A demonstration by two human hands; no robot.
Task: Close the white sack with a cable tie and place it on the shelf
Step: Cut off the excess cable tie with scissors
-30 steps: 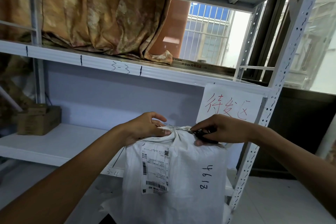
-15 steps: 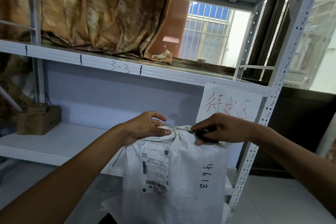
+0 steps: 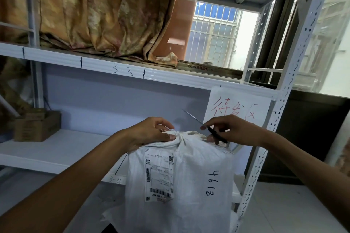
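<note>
My left hand (image 3: 149,134) grips the gathered neck of the white sack (image 3: 180,185), thumb and fingers closed around the bunched woven fabric at the sack's top left. My right hand (image 3: 233,130) pinches a pair of scissors (image 3: 206,126) by the dark handles; the thin blades point up and to the left, away from the sack, and appear closed, though they are too slender to tell with certainty. The lower fingers of that hand touch the sack's top right shoulder. The cable tie itself cannot be made out among the folds of the neck. The sack stands upright in front of the shelf (image 3: 56,149), against its front edge near the right-hand post (image 3: 280,111). A shipping label (image 3: 159,174) with barcodes faces me on the sack's left half; the handwritten number 4618 (image 3: 212,182) runs sideways on the right half. A cardboard box (image 3: 36,126) sits at the shelf's rear left corner. A paper sign (image 3: 236,108) with red characters hangs from the front edge of the shelf above, at its right end. Patterned curtain cloth (image 3: 98,24) lies heaped on that upper shelf.
</note>
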